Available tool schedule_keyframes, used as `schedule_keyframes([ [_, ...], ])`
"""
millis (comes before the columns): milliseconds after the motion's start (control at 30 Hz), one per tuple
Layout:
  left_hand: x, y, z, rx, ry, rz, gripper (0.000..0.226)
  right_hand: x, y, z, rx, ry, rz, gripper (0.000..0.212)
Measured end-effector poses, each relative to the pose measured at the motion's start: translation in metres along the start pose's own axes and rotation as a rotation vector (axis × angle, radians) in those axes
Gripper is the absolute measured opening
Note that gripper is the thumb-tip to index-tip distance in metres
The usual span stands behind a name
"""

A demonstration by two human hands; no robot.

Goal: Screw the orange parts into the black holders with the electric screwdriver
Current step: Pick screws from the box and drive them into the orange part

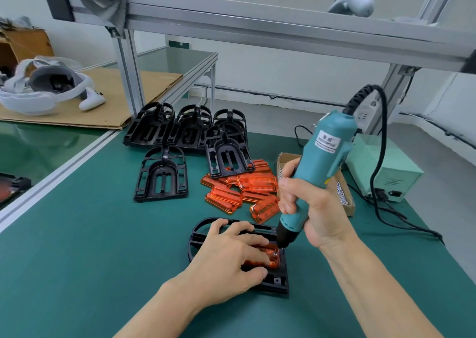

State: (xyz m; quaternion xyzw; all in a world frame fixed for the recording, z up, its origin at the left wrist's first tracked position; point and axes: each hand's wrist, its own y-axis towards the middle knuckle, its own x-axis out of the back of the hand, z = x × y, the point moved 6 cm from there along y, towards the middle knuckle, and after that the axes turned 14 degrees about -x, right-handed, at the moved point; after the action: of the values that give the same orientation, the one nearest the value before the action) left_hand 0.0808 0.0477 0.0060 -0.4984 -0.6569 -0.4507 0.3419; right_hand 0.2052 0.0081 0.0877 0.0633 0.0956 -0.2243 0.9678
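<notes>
Right hand point(306, 203) grips the electric screwdriver point(319, 167), tip on an orange part point(268, 256); left hand point(231, 258) fingers press it flat into the black holder point(277, 282).

Black holder point(277, 281) flat on green surface point(90, 247), translucent orange part point(270, 256) seated inside. Teal electric screwdriver point(316, 167) tilted, bit on the part. Spare orange parts point(239, 191) heaped beyond; black holders point(185, 129) stacked behind.

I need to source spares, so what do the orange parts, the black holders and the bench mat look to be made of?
Orange parts: probably clear-tinted moulded plastic; glossy, light glows through them. Black holders: likely injection-moulded plastic; dull sheen, thin ribs and slots. Mat: seemingly rubber or vinyl; flat, matt green, no weave showing.
</notes>
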Motion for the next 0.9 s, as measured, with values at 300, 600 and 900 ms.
schedule_keyframes([
  [300,0.000,0.001,-0.001,-0.006,0.034,0.031,0.034,-0.007,0.008,0.016,-0.029,0.034,0.234,0.011],
  [600,0.002,-0.001,0.001,0.023,-0.100,-0.004,0.030,0.035,0.012,0.074,0.173,0.222,-0.098,0.016],
  [900,0.050,0.079,0.015,0.087,-0.225,-0.322,0.014,0.102,-0.041,0.054,0.409,0.432,-0.552,0.017],
])
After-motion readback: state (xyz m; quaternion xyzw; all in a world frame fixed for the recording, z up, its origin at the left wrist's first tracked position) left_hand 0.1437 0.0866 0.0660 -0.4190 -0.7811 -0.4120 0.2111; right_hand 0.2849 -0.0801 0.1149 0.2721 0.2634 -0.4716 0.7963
